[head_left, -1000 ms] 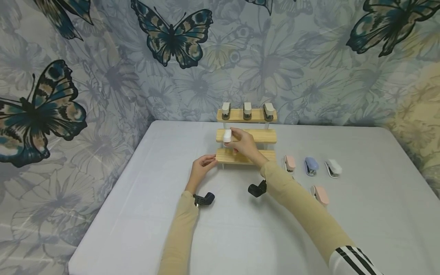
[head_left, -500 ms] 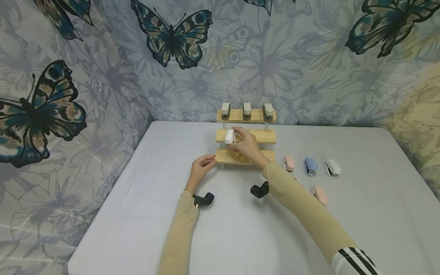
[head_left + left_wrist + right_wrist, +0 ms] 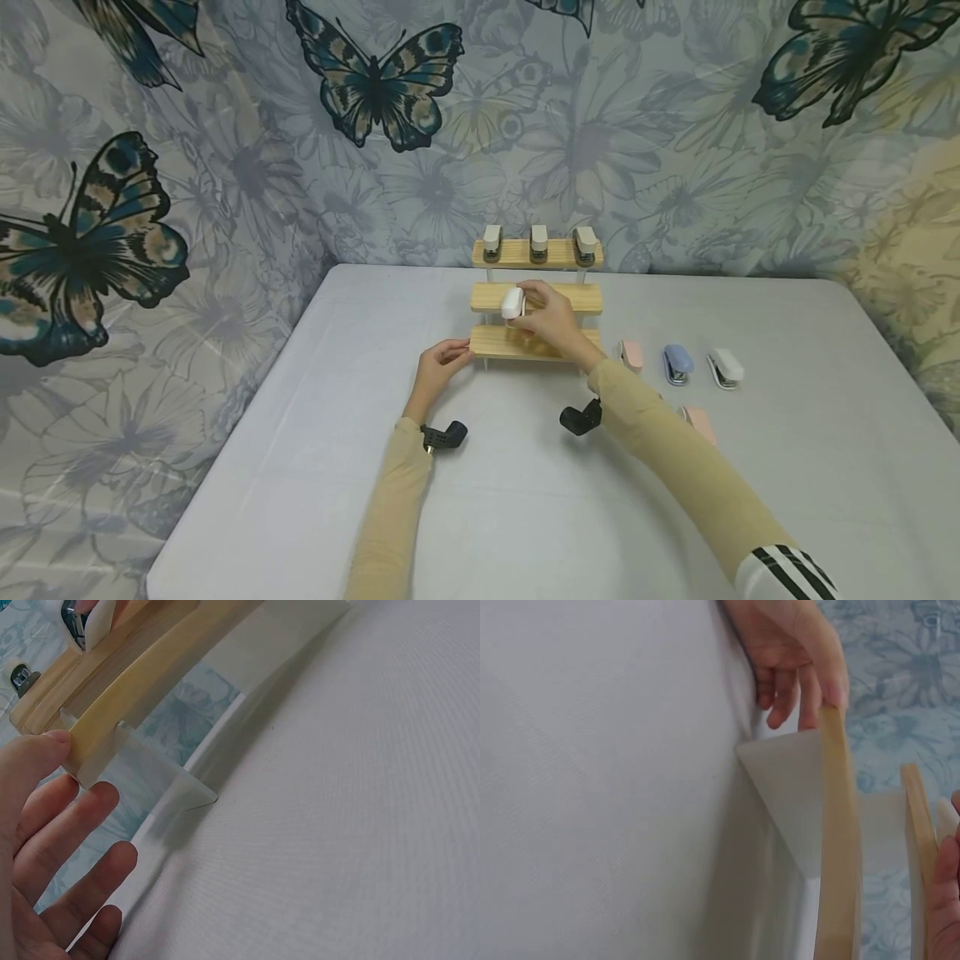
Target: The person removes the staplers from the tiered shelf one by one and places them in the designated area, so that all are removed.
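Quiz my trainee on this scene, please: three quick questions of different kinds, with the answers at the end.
1. How many staplers stand on the top shelf?
2. True or false: the left hand touches the end of the bottom shelf.
3. What colour is the held stapler in the right hand? A) blue B) white C) pink

Key: 1. Three. 2. True. 3. B.

Left grip (image 3: 437,371) pinched, lower fingers (image 3: 94,887) spread; right grip (image 3: 551,321) pinched, right forearm (image 3: 677,450) slanted inward.
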